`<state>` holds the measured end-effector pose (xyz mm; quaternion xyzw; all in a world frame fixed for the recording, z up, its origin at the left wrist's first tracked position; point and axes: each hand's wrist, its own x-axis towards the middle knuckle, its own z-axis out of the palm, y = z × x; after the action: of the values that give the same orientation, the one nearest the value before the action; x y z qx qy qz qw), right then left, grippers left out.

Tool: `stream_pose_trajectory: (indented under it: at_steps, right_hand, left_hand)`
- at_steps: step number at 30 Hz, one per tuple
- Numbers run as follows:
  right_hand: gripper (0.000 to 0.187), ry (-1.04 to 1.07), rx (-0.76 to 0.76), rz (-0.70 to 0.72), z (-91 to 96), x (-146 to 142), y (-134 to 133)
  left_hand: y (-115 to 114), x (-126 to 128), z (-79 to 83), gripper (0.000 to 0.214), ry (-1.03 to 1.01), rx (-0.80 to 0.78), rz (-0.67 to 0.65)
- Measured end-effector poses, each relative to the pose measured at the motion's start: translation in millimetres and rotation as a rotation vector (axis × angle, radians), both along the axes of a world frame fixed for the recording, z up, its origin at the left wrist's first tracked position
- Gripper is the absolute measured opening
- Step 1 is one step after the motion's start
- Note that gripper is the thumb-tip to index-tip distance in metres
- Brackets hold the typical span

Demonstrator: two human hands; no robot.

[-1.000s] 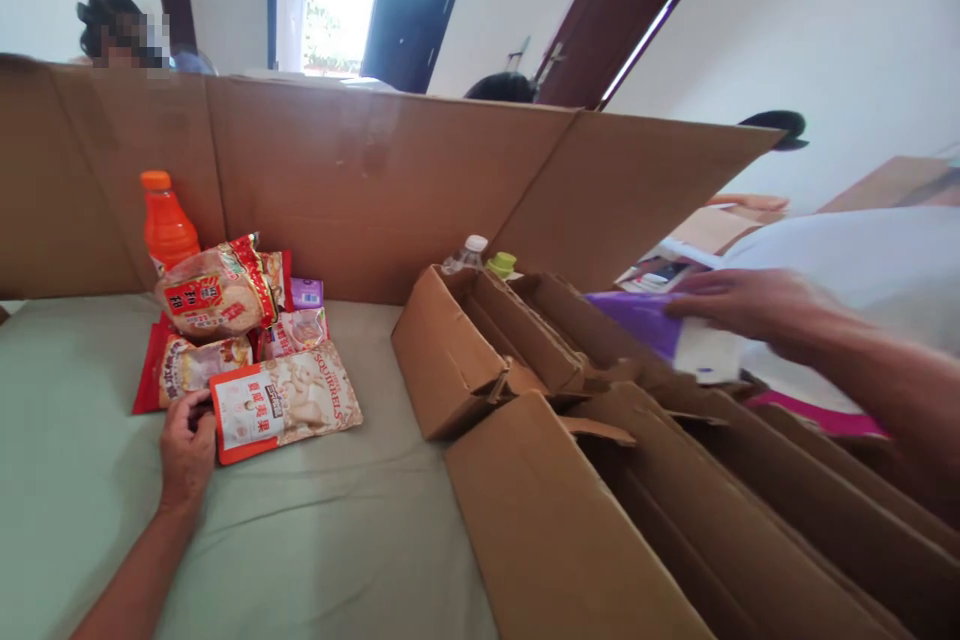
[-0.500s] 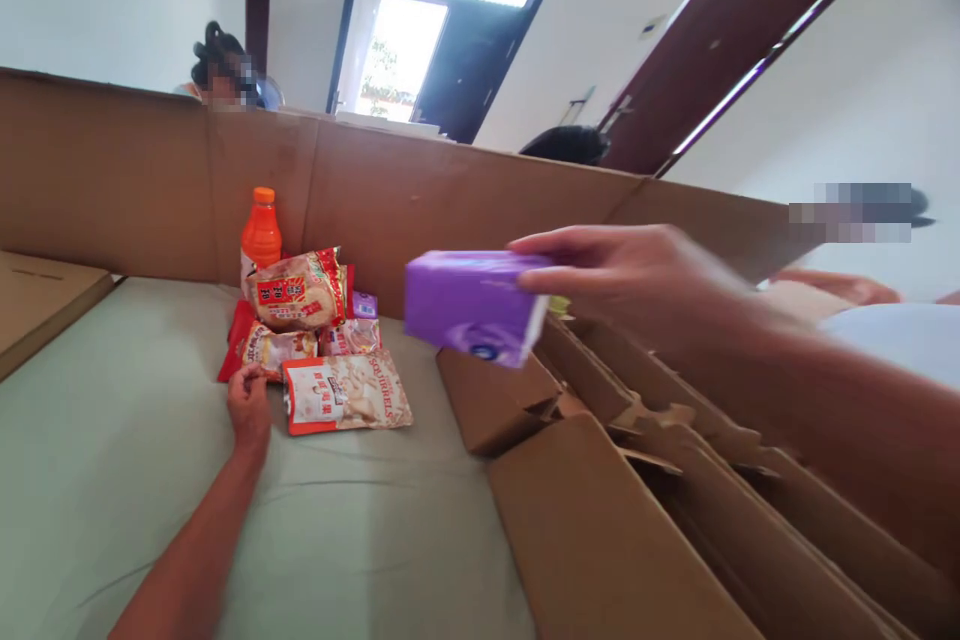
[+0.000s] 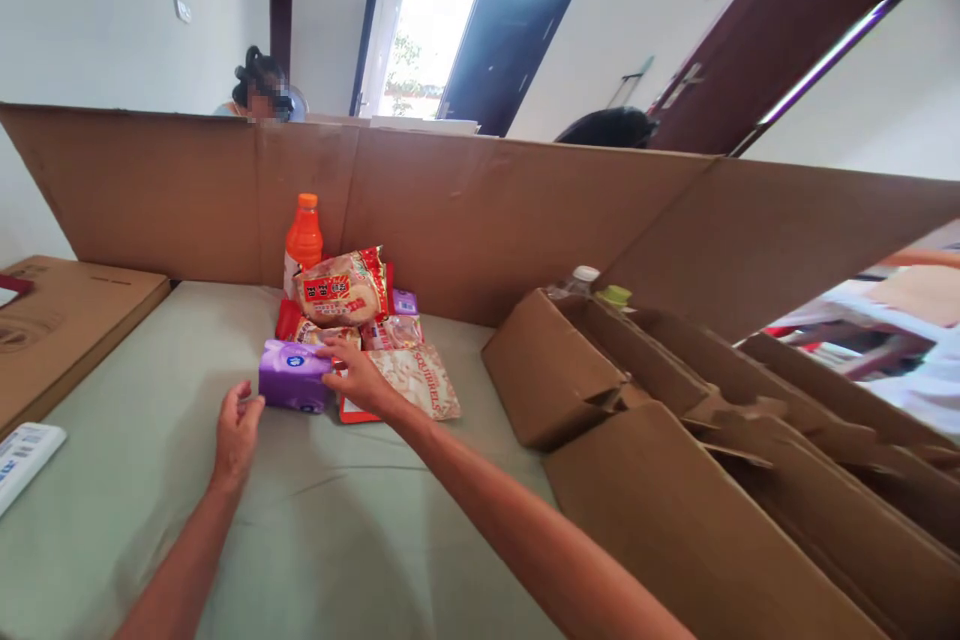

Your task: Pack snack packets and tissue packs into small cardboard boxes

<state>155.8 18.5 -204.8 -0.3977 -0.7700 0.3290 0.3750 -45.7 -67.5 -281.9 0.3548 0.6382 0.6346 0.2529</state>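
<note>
A purple tissue pack (image 3: pixel 292 380) is low over the green cloth surface, in front of the snack pile. Its right end is between the thumb and fingers of my right hand (image 3: pixel 361 380). My left hand (image 3: pixel 238 432) is just off the pack's left end, fingers loosely bent and apart, holding nothing. Beneath my right wrist lies a nut pouch (image 3: pixel 420 385) with an orange edge. Behind are a rice cracker bag (image 3: pixel 341 290), a partly covered red snack bag (image 3: pixel 289 320), a pink-and-white packet (image 3: pixel 394 332) and an upright orange drink bottle (image 3: pixel 304 240).
At right stands a cardboard box (image 3: pixel 637 510) split by dividers, with bottle caps (image 3: pixel 585 275) showing at its far end. A cardboard wall (image 3: pixel 450 210) runs along the back. On the left are a flat carton (image 3: pixel 90 320) and a white object (image 3: pixel 30 460). A person sits beyond the wall.
My right hand has carried the tissue pack left and down, from near the divided box to the front of the snack pile. The view has shifted slightly, and my left hand is beside the pack.
</note>
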Motion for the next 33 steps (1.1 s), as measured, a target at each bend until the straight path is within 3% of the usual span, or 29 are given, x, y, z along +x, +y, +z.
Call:
stream_pose_trajectory:
  at_steps: [7, 12, 16, 24, 33]
  right_hand:
    - [0.025, 0.005, 0.120, -0.207, -65.0, 68, -54]
    - [0.043, -0.067, 0.192, -0.275, -96.2, 73, -66]
    - [0.053, -0.114, 0.235, -0.300, -102.1, 59, -51]
    - [0.054, -0.133, 0.287, -0.353, -109.9, 43, -33]
    - [0.049, -0.116, 0.253, -0.390, -114.3, 53, -26]
  left_hand:
    - [4, 15, -5.9, 0.057, 0.132, -0.017, -0.089]
    - [2, 15, -3.4, 0.067, 0.250, -0.064, -0.091]
    - [6, 20, 2.3, 0.074, 0.362, -0.105, -0.065]
    - [35, 26, 18.7, 0.054, 0.555, -0.181, -0.027]
    - [52, 35, 11.1, 0.051, 0.621, -0.209, -0.054]
